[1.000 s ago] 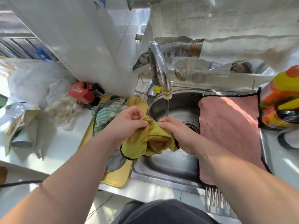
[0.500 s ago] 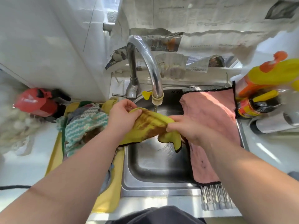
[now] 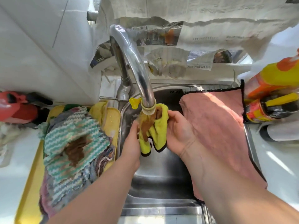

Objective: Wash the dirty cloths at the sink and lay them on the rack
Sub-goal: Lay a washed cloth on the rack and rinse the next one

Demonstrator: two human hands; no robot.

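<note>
Yellow cloth (image 3: 159, 135), brown-stained, under the chrome tap (image 3: 142, 78)
The left hand (image 3: 131, 141) and right hand (image 3: 179, 133) both clasp it — pink towel (image 3: 215, 126) just right.

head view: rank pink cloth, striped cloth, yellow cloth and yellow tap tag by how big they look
1. pink cloth
2. striped cloth
3. yellow cloth, bunched up, so its spread size is unsure
4. yellow tap tag

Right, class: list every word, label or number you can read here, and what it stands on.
None can be read.
Print on the newspaper sheets: too small and blurred.
Label on the orange-and-yellow bottle: blurred.
Label on the dark bottle next to it: blurred.
</note>
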